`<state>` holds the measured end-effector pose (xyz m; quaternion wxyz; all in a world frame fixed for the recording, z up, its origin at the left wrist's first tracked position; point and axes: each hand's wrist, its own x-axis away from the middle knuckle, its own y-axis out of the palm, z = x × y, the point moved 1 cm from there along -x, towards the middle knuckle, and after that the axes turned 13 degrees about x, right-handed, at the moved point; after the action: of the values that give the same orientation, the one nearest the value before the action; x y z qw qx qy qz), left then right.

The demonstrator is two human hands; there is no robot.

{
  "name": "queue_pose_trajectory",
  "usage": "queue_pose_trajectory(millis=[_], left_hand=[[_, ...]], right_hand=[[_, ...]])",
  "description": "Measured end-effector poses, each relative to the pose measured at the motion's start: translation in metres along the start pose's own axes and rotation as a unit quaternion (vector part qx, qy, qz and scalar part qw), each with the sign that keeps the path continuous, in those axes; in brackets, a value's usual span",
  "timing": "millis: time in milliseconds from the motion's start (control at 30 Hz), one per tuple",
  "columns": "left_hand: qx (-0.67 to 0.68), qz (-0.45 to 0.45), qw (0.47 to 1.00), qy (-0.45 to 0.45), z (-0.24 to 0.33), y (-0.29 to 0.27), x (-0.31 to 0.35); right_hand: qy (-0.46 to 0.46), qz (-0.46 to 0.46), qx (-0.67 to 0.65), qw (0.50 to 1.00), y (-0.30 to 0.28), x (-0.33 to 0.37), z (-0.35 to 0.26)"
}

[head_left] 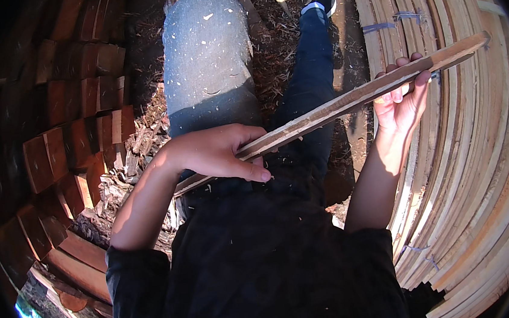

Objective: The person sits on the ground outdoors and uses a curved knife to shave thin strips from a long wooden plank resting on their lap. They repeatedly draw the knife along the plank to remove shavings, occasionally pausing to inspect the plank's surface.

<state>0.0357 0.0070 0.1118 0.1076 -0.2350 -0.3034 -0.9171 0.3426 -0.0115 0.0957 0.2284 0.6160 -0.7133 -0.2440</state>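
A long, narrow wooden strip (323, 112) slants across my lap, its right end higher in the picture and farther away. It has a pale edge and a darker brown side; a dark line near the right end may be a second strip, I cannot tell. My left hand (220, 153) is closed over the strip's lower part, thumb and fingers around it. My right hand (404, 100) holds it near the far right end, fingers curled from beneath. Faded denim (206, 60) dusted with wood chips covers my left leg.
On the right, long pale wooden strips (447, 142) lie in bundles with bluish ties (406, 16). Stacked brown wood pieces (66, 151) rise on the left. Shavings (144, 138) litter the ground. My right leg (310, 63) stretches forward, ending in a dark shoe (326, 0).
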Motion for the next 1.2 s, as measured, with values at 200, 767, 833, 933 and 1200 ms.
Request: queue_pose_trajectory(millis=[200, 767, 833, 933, 1200], left_hand=[[0.056, 0.019, 0.997, -0.055, -0.007, 0.008, 0.005], [-0.154, 0.217, 0.951, 0.158, -0.018, 0.023, 0.001], [-0.157, 0.221, 0.955, 0.12, -0.011, 0.026, 0.002], [-0.096, 0.226, 0.962, 0.12, -0.007, 0.033, 0.003], [-0.178, 0.328, 0.921, 0.113, 0.003, 0.042, 0.018]], right_hand=[[0.001, 0.008, 0.014, 1.0, 0.001, 0.001, 0.0], [-0.049, 0.198, 0.291, 0.935, 0.025, 0.044, 0.001], [-0.046, 0.167, 0.391, 0.904, 0.029, 0.065, 0.001], [0.0, 0.132, 0.503, 0.854, 0.034, 0.093, 0.001], [-0.093, 0.024, 0.755, 0.649, 0.073, 0.092, -0.008]])
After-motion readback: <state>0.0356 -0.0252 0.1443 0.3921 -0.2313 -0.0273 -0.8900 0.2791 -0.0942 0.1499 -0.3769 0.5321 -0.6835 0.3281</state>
